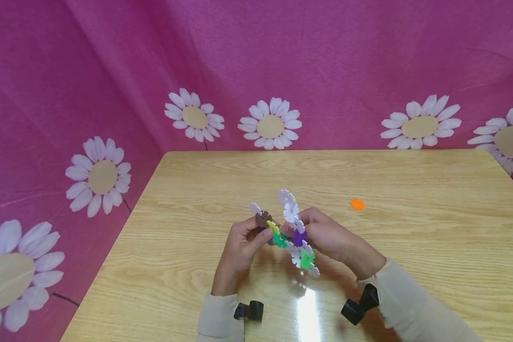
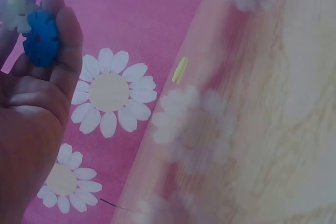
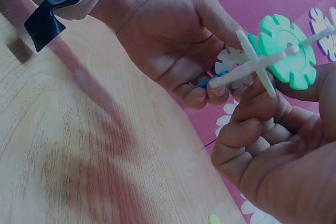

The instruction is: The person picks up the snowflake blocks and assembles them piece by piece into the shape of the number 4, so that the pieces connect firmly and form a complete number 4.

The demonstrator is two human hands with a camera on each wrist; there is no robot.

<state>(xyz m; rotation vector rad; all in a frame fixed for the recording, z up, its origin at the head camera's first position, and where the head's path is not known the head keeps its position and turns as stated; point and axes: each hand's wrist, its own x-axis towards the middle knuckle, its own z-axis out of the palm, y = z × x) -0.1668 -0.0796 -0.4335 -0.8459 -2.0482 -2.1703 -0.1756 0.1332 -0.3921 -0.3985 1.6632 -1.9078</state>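
Notched plastic discs, slotted into one another, form a branching chain [image 1: 290, 212] held above the table. White, brown, yellow, green and purple discs show in it. My left hand [image 1: 243, 244] grips its left part, thumb near the yellow and green discs. A blue disc [image 2: 42, 38] of the chain lies against the left fingers in the left wrist view. From the other side, my right hand [image 1: 325, 235] pinches the chain near the purple disc [image 1: 299, 237]. In the right wrist view a green disc [image 3: 286, 51] stands by the right fingers, which partly hide the joints.
A loose orange disc [image 1: 357, 204] lies on the wooden table [image 1: 432, 204], beyond the right hand. A small yellow piece [image 2: 180, 70] shows on the tabletop in the left wrist view. A pink cloth [image 1: 325, 61] with daisies hangs behind and to the left.
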